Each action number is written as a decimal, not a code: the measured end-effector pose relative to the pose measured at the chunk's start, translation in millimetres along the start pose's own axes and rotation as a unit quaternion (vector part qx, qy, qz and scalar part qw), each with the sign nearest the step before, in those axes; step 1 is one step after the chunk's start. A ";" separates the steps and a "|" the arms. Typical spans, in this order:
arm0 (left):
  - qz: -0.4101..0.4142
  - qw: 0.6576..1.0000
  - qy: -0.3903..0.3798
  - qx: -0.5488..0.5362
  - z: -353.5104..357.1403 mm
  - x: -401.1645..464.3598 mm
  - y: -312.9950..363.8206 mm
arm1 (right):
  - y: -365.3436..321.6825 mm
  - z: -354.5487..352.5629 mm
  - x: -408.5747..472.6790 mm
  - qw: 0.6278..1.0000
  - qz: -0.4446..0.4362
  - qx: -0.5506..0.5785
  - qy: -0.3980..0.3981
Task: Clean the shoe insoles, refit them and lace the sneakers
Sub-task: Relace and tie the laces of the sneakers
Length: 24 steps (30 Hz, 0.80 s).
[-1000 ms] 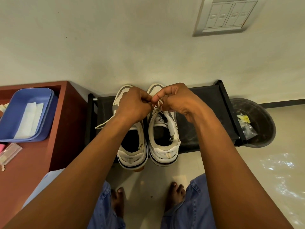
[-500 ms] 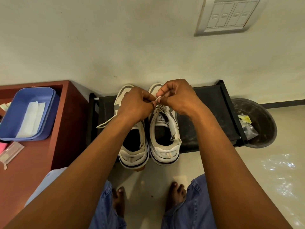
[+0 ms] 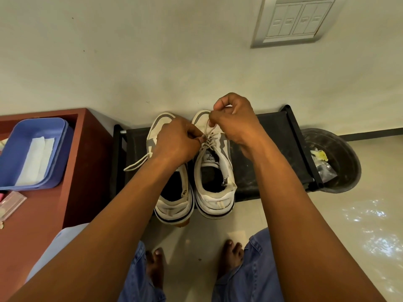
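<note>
Two white and grey sneakers stand side by side on a low black shelf [image 3: 268,168], toes toward the wall. The right sneaker [image 3: 214,182] has its white lace [image 3: 208,143] crossed over the tongue. My right hand [image 3: 236,124] is over its toe and pinches one lace end, pulling it up and away. My left hand [image 3: 176,142] pinches the lace at the eyelets from the left. The left sneaker [image 3: 172,192] lies partly under my left wrist, and a loose lace [image 3: 137,163] trails off its left side.
A red-brown cabinet [image 3: 65,192] stands at the left with a blue tray [image 3: 32,153] holding white cloths and a small clear case [image 3: 12,204]. A black bin [image 3: 335,162] with litter sits right of the shelf. My bare feet rest on the tiled floor below.
My right hand has risen and moved toward the wall, drawing the lace end out. My left hand stayed at the eyelets of the right sneaker.
</note>
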<state>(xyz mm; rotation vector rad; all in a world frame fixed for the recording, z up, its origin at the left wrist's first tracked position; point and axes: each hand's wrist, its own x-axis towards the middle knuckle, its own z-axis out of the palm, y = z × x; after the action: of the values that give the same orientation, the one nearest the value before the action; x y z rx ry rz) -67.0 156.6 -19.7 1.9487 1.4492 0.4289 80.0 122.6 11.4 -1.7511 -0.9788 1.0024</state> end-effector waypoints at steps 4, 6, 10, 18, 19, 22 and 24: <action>-0.003 1.000 0.008 0.026 0.8 -0.9 -1.2 | -7.1 -6.6 -3.1 0.989 0.013 0.147 0.011; -0.013 0.999 0.010 0.039 0.5 -1.9 -1.1 | -8.3 -11.2 -2.7 0.976 0.008 0.216 0.035; -0.024 0.998 0.014 0.051 0.1 -3.0 0.4 | -2.1 -16.3 1.9 0.972 0.018 0.205 0.116; -0.039 0.999 0.009 0.021 -1.7 -2.2 -0.2 | 13.3 -14.5 7.3 0.972 0.096 -0.211 0.038; -0.039 0.999 0.008 0.021 -2.1 -2.3 0.4 | 10.7 -15.1 6.5 0.974 0.079 -0.206 0.048; -0.042 0.999 0.003 0.022 -3.2 -1.6 1.1 | 5.6 -17.6 4.8 0.974 0.028 -0.211 0.080; -0.041 0.999 0.000 0.024 -4.0 -1.0 1.4 | 4.9 -18.7 3.2 0.975 0.008 -0.204 0.091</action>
<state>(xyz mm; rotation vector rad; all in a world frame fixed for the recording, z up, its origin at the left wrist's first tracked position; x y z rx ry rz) -68.8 156.7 -15.8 1.9192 1.5470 0.3610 99.2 118.4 11.7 -2.1469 -1.1079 0.6641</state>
